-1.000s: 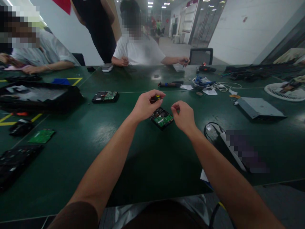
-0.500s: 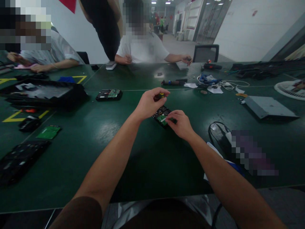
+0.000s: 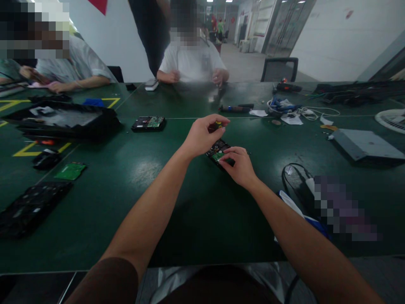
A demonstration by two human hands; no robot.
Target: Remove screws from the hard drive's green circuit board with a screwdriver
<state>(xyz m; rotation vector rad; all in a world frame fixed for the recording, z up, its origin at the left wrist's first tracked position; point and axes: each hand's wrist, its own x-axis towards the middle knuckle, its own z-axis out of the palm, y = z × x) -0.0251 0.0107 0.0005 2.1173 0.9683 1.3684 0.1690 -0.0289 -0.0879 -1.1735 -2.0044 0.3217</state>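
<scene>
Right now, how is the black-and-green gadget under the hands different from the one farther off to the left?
The near gadget is partly covered by the left hand and right hand; the far gadget is uncovered.
The near gadget lies slanted, while the far gadget lies almost in line with the table seam.
Both show green circuit board on top and black edges.

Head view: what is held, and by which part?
The left hand seems to hold a tool by its yellow end. Whether the right hand, at the circuit board, grips anything is unclear.
</scene>
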